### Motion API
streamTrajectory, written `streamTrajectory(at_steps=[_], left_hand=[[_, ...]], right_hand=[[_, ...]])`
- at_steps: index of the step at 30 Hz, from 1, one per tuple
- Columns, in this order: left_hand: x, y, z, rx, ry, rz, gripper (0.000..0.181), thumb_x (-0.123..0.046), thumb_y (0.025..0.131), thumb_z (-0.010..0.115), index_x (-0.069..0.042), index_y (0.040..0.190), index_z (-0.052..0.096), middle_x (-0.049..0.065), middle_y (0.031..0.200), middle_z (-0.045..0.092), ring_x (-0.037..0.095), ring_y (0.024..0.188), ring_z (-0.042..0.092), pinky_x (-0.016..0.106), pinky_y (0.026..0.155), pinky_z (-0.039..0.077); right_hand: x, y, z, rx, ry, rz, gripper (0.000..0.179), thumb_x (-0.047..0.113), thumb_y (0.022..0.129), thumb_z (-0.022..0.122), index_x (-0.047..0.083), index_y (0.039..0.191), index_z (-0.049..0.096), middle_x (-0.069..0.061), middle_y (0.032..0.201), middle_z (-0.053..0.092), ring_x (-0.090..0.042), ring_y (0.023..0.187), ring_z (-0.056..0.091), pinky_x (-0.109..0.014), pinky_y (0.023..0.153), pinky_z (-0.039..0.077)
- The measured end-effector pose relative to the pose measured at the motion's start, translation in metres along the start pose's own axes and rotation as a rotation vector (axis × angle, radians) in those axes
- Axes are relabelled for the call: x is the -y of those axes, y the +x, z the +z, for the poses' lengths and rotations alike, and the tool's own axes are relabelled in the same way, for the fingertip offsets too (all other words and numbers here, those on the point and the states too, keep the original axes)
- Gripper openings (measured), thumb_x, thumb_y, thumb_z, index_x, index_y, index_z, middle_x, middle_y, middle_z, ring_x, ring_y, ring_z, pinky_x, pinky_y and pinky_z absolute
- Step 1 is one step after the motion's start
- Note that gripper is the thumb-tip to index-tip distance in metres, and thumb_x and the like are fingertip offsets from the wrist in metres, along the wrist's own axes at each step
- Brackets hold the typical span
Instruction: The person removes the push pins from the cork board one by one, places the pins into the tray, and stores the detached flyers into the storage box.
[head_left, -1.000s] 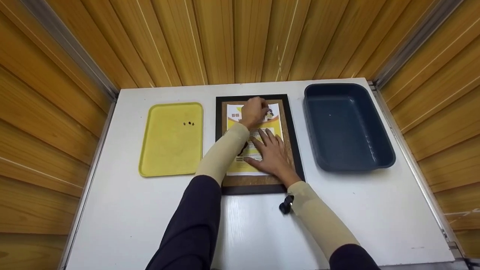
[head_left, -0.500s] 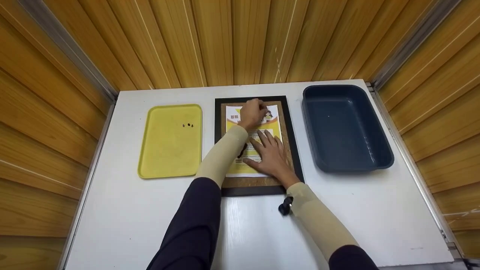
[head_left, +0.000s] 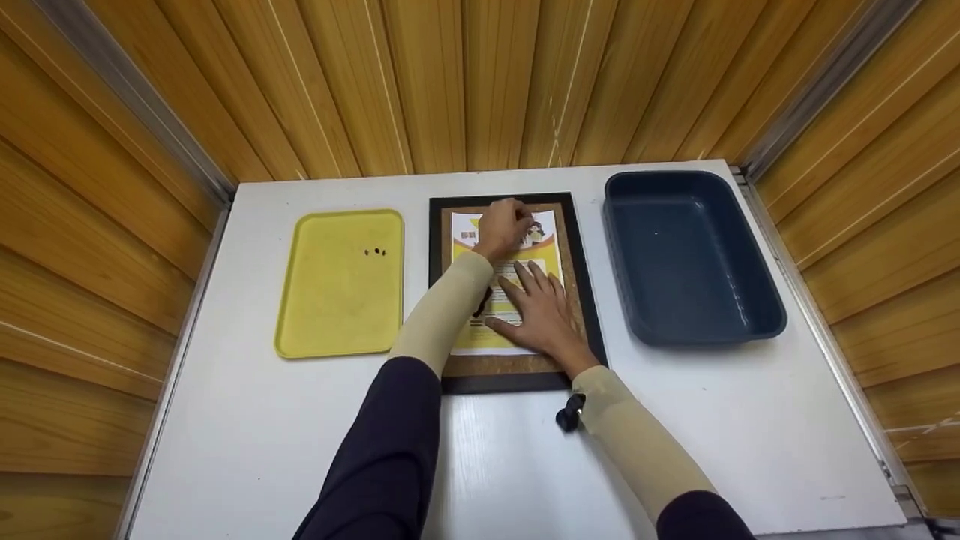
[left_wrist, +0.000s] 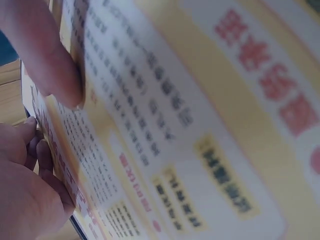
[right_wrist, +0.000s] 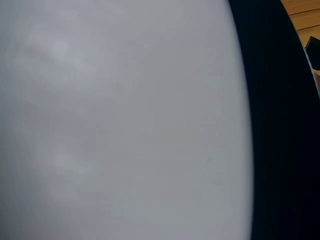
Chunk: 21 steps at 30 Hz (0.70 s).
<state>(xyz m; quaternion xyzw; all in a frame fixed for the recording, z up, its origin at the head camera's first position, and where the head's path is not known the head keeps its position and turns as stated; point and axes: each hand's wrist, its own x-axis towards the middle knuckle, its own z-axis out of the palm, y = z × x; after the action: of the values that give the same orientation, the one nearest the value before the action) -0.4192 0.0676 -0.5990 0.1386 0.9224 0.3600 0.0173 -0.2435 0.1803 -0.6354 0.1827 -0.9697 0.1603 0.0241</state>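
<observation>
A printed yellow-and-white sheet (head_left: 480,346) lies on a cork board (head_left: 495,365) with a black frame (head_left: 510,383). My left hand (head_left: 501,229) is at the sheet's upper part, fingers curled and fingertips together. In the left wrist view, the left hand (left_wrist: 30,185) seems to pinch a tiny dark thing against the sheet (left_wrist: 165,120); the fingers mostly hide it. My right hand (head_left: 544,311) lies flat on the lower half of the sheet, fingers spread. A finger (left_wrist: 55,65) of it touches the paper in the left wrist view.
Left of the board is a yellow tray (head_left: 337,300) bearing 3 small dark bits (head_left: 376,251). A deep dark blue bin (head_left: 682,262) stands to the right. Wooden panel walls (head_left: 495,82) enclose the white table (head_left: 225,420). The right wrist view mostly shows a blurred white surface (right_wrist: 125,120).
The head view has shifted very slightly. Both hands stay in nearly the same places on the sheet, the left fingers still curled and the right hand still flat.
</observation>
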Motion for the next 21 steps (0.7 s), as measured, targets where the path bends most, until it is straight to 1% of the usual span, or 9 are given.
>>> streamTrajectory(at_steps=[3,8,10,12,15,17,21], left_hand=[[0.003,-0.001,-0.006,0.016,-0.058,0.002,0.015,-0.024,0.106,0.069,-0.013,0.110,0.078,0.000,0.106,0.073,0.012,0.094,0.065,0.031,0.085,0.053],[0.011,-0.007,-0.017,0.063,-0.205,0.015,0.015,-0.022,0.105,0.069,-0.010,0.111,0.077,0.003,0.108,0.072,0.013,0.095,0.064,0.029,0.084,0.053],[0.013,-0.012,-0.021,0.058,-0.251,0.019,0.015,-0.021,0.105,0.069,-0.010,0.111,0.077,0.003,0.109,0.072,0.014,0.095,0.064,0.029,0.082,0.053],[0.014,-0.019,-0.026,0.040,-0.291,0.030,0.015,-0.021,0.105,0.069,-0.010,0.112,0.077,0.003,0.109,0.072,0.015,0.096,0.065,0.028,0.082,0.053],[0.014,-0.028,-0.033,0.016,-0.337,0.057,0.015,-0.022,0.105,0.069,-0.010,0.111,0.077,0.002,0.108,0.072,0.018,0.098,0.066,0.027,0.082,0.052],[0.012,-0.034,-0.039,0.015,-0.364,0.075,0.015,-0.023,0.105,0.069,-0.011,0.111,0.077,0.002,0.108,0.071,0.020,0.099,0.066,0.027,0.082,0.052],[0.010,-0.046,-0.055,0.023,-0.398,0.085,0.014,-0.025,0.105,0.070,-0.014,0.111,0.076,0.000,0.107,0.071,0.019,0.099,0.066,0.028,0.084,0.053]], right_hand=[[0.001,0.000,-0.001,-0.007,-0.002,0.003,0.093,0.087,0.091,0.046,0.028,0.163,0.043,-0.008,0.176,0.021,-0.033,0.163,0.008,-0.061,0.126,0.007],[0.003,0.000,0.000,-0.008,-0.013,0.002,0.093,0.087,0.090,0.046,0.028,0.162,0.046,-0.007,0.176,0.021,-0.033,0.162,0.009,-0.062,0.126,0.008],[0.004,0.001,0.001,-0.002,-0.001,-0.005,0.092,0.087,0.091,0.047,0.028,0.162,0.046,-0.007,0.176,0.020,-0.033,0.162,0.008,-0.062,0.126,0.008],[0.004,0.002,0.001,0.001,0.008,-0.012,0.092,0.086,0.091,0.048,0.027,0.162,0.046,-0.008,0.176,0.020,-0.034,0.162,0.009,-0.062,0.126,0.008],[0.004,0.002,0.001,0.002,0.009,-0.007,0.092,0.086,0.091,0.048,0.026,0.161,0.047,-0.008,0.176,0.021,-0.034,0.162,0.009,-0.063,0.125,0.009],[0.003,0.002,0.001,0.004,-0.007,0.001,0.093,0.086,0.091,0.047,0.026,0.161,0.047,-0.008,0.175,0.021,-0.034,0.162,0.010,-0.063,0.125,0.009],[0.001,0.001,0.000,0.006,-0.021,0.006,0.093,0.086,0.091,0.046,0.026,0.162,0.046,-0.008,0.176,0.021,-0.033,0.162,0.010,-0.063,0.125,0.010]])
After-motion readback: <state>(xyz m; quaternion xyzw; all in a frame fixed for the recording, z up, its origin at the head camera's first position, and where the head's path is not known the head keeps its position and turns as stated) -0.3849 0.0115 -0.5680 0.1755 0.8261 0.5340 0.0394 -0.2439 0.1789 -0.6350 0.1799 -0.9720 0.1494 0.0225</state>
